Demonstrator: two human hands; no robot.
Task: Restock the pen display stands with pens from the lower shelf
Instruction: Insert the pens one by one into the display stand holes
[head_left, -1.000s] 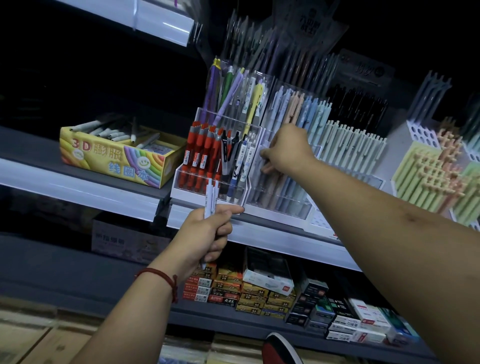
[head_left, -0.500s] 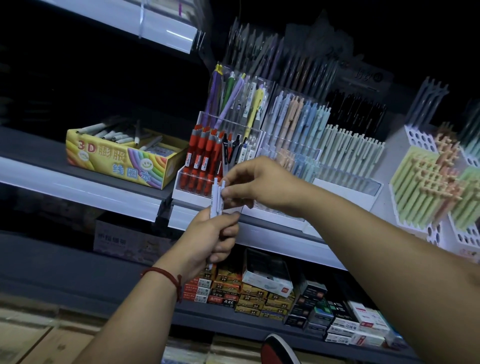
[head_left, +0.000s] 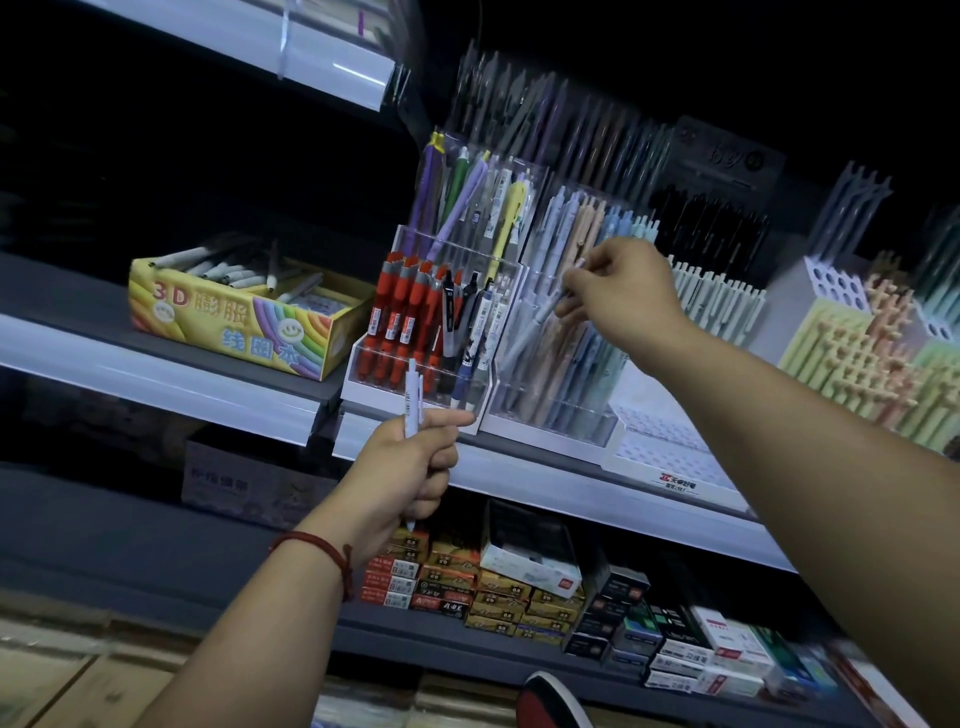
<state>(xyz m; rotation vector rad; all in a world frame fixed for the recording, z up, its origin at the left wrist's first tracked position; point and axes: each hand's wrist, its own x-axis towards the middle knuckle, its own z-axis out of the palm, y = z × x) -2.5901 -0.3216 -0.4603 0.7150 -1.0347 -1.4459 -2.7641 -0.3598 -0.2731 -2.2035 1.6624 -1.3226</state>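
My left hand (head_left: 404, 467) grips a white pen (head_left: 411, 400) upright, just below and in front of the clear stand of red and black pens (head_left: 415, 332). My right hand (head_left: 618, 291) pinches a pale pen (head_left: 550, 306) by its top and holds it slanted over the clear stand of pastel pens (head_left: 556, 374). That pen's lower end points down into the stand's front row. Pen boxes (head_left: 467, 587) lie stacked on the lower shelf.
A yellow 3D-pen box (head_left: 234, 327) with loose markers stands left of the stands. White and pastel honeycomb holders (head_left: 857, 353) fill the right. The white shelf lip (head_left: 156, 384) runs under the stands. A red shoe tip (head_left: 550, 701) shows at the bottom.
My right hand took one pen from the bundle in my left hand and carried it up and right to the pastel stand. My left hand stayed put with a pen left in it.
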